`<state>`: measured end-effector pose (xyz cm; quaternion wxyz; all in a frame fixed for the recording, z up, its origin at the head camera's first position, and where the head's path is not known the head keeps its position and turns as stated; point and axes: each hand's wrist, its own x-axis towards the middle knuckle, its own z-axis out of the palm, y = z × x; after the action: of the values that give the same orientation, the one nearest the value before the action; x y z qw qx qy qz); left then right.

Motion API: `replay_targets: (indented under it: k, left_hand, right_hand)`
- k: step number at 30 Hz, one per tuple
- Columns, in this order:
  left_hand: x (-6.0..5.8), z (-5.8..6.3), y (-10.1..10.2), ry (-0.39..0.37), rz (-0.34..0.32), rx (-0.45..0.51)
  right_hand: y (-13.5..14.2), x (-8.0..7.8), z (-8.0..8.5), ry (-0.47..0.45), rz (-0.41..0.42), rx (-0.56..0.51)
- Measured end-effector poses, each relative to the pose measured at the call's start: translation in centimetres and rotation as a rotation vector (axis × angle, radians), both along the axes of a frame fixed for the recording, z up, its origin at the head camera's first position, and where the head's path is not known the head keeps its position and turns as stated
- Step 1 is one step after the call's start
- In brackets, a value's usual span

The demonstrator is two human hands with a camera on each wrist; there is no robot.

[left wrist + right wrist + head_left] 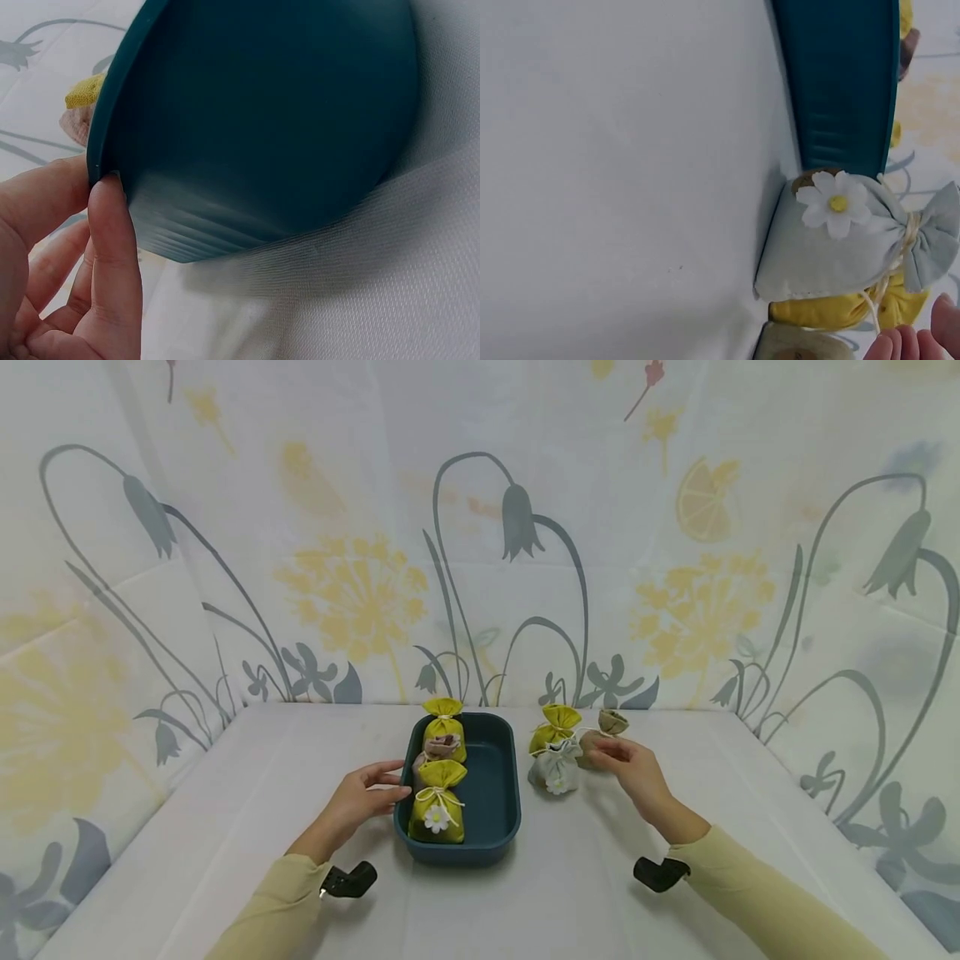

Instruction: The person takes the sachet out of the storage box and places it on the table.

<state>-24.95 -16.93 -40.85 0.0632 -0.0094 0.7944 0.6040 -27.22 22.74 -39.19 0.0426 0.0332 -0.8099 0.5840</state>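
A dark teal tub [480, 858] stands on the table, and several drawstring pouches stand along its left side. Two are yellow-green, the front yellow-green pouch [442, 793] bearing a white flower; between them is a mauve pouch [442, 745]. My left hand [367, 792] pinches the tub's left rim between thumb and finger, as the left wrist view shows. Right of the tub, my right hand [633, 772] reaches beside a pale grey pouch [832, 247] with a white flower, fingertips near its cord. Behind are a yellow-green pouch [557, 727] and a beige pouch [612, 722], partly hidden.
White cloth covers the table [570, 893]. A patterned curtain [480, 593] with printed flowers hangs behind and along both sides. The tub's right half shows its bare floor [491, 785]. Black wrist cameras sit on both sleeves.
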Motion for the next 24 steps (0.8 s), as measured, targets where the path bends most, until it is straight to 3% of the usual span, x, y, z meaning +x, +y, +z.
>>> replay_targets:
  k: [11, 24]
  left_hand:
    - [-0.1, -0.2, -0.1, 0.003, -0.012, 0.014]
    - [0.0, 0.1, -0.1, 0.005, -0.011, 0.012]
  right_hand:
    - [0.0, 2.2, 0.2, -0.043, 0.042, -0.075]
    - [-1.9, 4.0, 1.3, -0.026, 0.121, -0.131]
